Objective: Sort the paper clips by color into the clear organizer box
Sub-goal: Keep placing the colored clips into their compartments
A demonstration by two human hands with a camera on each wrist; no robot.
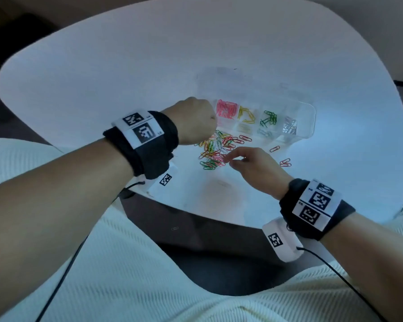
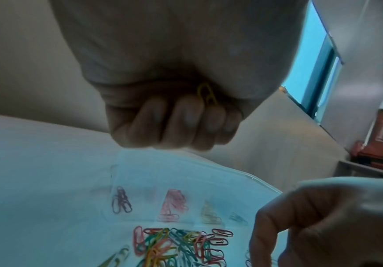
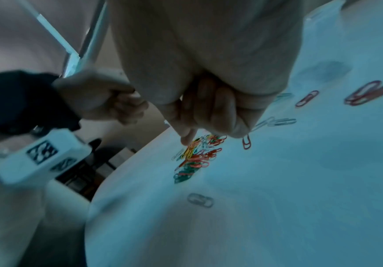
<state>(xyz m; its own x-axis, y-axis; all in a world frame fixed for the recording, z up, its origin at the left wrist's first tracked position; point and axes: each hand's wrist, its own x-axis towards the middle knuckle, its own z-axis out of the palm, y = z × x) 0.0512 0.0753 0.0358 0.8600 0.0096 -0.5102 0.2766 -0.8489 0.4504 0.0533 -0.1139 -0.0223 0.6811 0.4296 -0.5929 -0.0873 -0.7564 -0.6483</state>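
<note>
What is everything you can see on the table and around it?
table: one, white, fills the middle of the head view
organizer box: one, clear, on the table beyond the pile; pink, yellow, green and grey clips sorted in its compartments
paper clip pile: many, mixed colours, just in front of the box
loose clips: a few, red, on the table to the right of the pile
yellow clip: one, gripped in the left fist
wrist bands: two, black with white marker tags, one on each wrist
left hand: fist above the box's left end
right hand: fingers curled, reaching into the pile
</note>
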